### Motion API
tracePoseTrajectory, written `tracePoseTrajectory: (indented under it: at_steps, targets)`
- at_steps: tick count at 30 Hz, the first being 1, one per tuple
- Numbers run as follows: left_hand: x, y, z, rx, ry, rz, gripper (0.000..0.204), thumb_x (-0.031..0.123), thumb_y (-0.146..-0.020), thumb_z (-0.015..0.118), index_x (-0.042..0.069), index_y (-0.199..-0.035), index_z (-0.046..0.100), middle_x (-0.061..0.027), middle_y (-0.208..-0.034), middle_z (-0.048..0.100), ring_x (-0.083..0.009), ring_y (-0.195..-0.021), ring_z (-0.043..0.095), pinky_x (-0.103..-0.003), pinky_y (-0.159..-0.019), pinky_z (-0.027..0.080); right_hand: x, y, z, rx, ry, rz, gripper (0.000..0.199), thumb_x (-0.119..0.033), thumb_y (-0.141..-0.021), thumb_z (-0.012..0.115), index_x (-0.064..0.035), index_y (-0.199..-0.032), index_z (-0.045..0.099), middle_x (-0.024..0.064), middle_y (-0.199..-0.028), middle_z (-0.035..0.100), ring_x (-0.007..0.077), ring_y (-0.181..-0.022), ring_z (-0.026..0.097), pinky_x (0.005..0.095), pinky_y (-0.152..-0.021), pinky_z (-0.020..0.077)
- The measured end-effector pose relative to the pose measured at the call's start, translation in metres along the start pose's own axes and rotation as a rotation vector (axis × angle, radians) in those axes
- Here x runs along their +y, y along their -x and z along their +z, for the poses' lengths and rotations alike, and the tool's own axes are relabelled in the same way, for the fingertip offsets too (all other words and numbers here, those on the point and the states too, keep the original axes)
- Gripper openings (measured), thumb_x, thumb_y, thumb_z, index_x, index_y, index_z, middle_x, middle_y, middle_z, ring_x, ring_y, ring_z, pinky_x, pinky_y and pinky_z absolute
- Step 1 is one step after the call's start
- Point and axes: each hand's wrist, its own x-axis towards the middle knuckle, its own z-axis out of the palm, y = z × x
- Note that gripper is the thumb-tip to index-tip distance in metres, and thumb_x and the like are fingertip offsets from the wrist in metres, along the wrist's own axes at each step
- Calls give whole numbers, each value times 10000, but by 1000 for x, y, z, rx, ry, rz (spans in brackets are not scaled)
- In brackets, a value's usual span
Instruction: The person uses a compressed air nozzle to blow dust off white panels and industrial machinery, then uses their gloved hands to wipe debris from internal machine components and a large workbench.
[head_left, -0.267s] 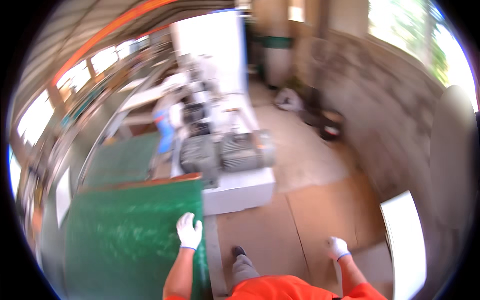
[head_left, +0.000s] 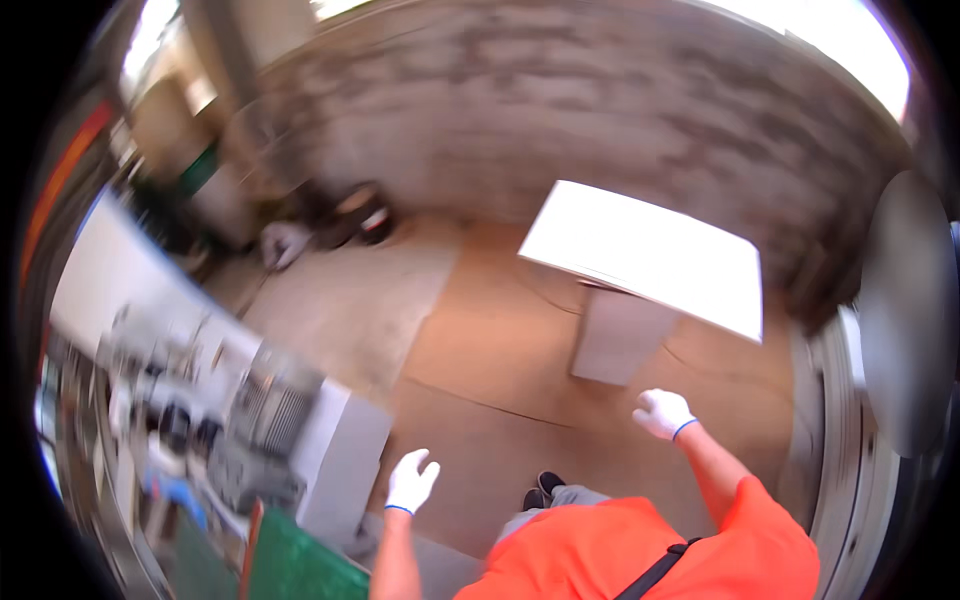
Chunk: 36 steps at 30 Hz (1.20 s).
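White-gloved, the left hand (head_left: 411,483) is spread to the right of a grey motor (head_left: 275,408), and the right hand (head_left: 664,414), loosely spread, is this side of a white board (head_left: 645,258).

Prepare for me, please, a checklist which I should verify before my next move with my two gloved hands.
1. Left white-gloved hand empty: ok, spread open, with nothing visible in it.
2. Right white-gloved hand empty: cannot tell surely; no object shows, but its palm is hidden.
3. White, flat, four-sided panel within the top of the grey box-shaped support: not ok, it overhangs.
4. Right hand apart from the panel: ok, a gap shows between them.
5. Grey, finned, motor-like unit switched off: cannot tell from these pictures.
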Motion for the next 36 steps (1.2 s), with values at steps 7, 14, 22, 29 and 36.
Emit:
tracePoseTrajectory:
  at_steps: [7,14,22,29,36]
  targets:
    - [132,13,210,-834,-249,93,592,378,-911,664,-44,-1324,606,-241,-1320,644,-340,-1248,618,-396,-1075,469,182,316,55,-98,-139,918,482,-399,-850,622,-17,-1132,706,226,-1142,707,369,-1079,675,452,-947,531]
    - [385,91,413,-1329,-85,435,600,369,-927,660,-58,-1342,585,-211,-1323,650,-300,-1242,621,-366,-1061,473,228,485,84,155,-449,1315,538,-433,-855,639,-31,-1209,695,215,-1219,689,371,-1149,650,447,-994,512]
    - [618,189,598,-1563,-30,544,558,371,-929,653,-52,-1291,630,-189,-1243,692,-248,-1179,643,-341,-1014,484,312,567,12,85,-590,1401,568,-471,-866,615,-42,-1233,681,191,-1258,678,376,-1163,639,454,-998,505]
    - [786,186,742,-1144,147,866,498,274,-900,685,-15,-1300,615,-221,-1240,676,-338,-1182,650,-406,-1013,509,435,569,-32,449,-560,1486,519,-444,-884,616,-43,-1207,679,188,-1181,704,364,-1101,667,461,-948,523]
    - [1015,117,960,-370,-182,1447,567,129,-787,681,78,-1333,540,-182,-1404,510,-364,-1259,501,-499,-1060,399,553,558,-118,466,-624,1427,491,-423,-890,630,-43,-1196,679,158,-1156,718,323,-1060,688,414,-921,537]
